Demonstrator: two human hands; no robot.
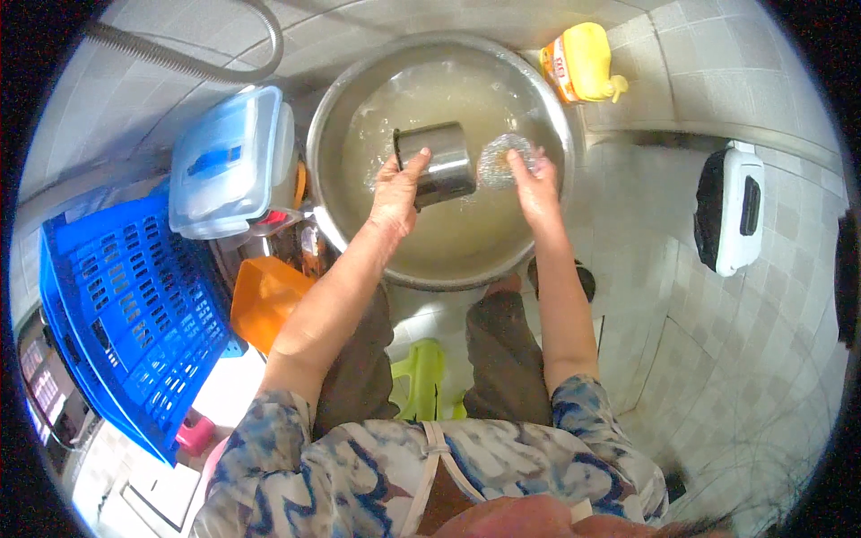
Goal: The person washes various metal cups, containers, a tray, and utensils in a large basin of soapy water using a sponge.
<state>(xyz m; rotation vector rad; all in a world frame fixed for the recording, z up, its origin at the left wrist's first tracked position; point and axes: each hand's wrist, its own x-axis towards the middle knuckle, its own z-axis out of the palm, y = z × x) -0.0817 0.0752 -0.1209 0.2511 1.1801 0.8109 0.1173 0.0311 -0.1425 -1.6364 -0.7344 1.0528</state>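
Above the cloudy water in a large round metal basin (430,269), my left hand (397,191) holds a dark, shiny cylindrical container (440,165) tilted on its side. The thumb lies on its outer wall, near the rim; the fingers behind are partly hidden. My right hand (538,185) grips a silvery mesh scouring pad (501,161) just to the right of the container's end. A narrow gap shows between pad and container.
Left of the basin are a lidded clear plastic box (222,168), an orange plastic container (266,302) and blue slatted baskets (148,309). A yellow bottle (588,64) stands beyond the basin at right. A green plastic stool (424,380) shows between the legs. A corrugated hose (175,60) hangs at upper left.
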